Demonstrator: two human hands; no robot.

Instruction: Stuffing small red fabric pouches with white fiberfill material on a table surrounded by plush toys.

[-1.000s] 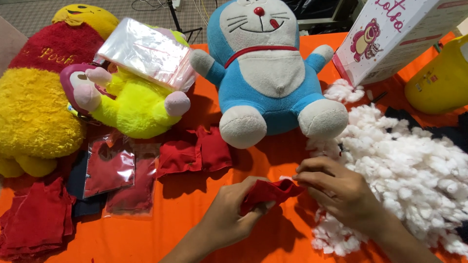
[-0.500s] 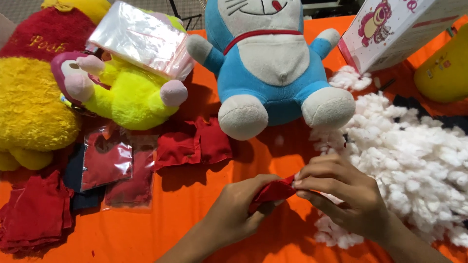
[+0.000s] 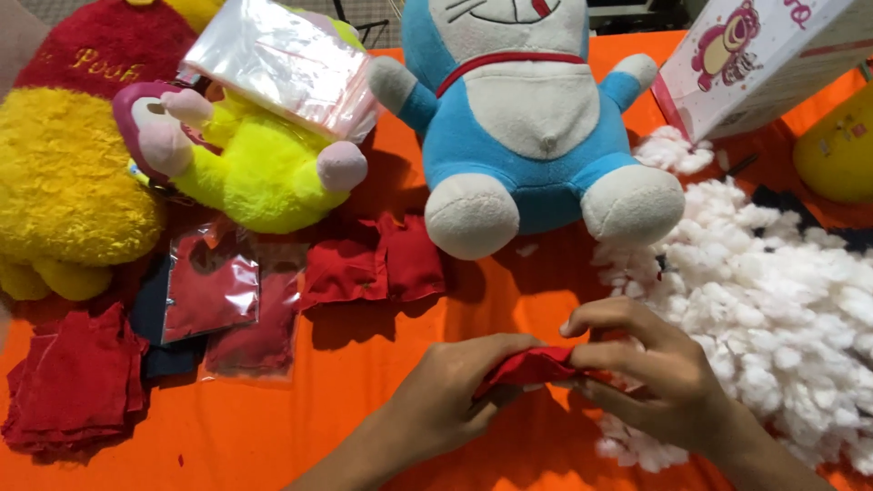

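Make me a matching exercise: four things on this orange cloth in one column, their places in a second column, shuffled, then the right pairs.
Things
1. small red fabric piece
2. white stuffing
3. blue plush toy
4. clear plastic bags

Places
A. lying on top of the yellow-green plush toy
B. sitting upright at the top middle
C. pinched between the left hand and the right hand
D. heaped along the right side

Pairs: 1-C, 2-D, 3-B, 4-A
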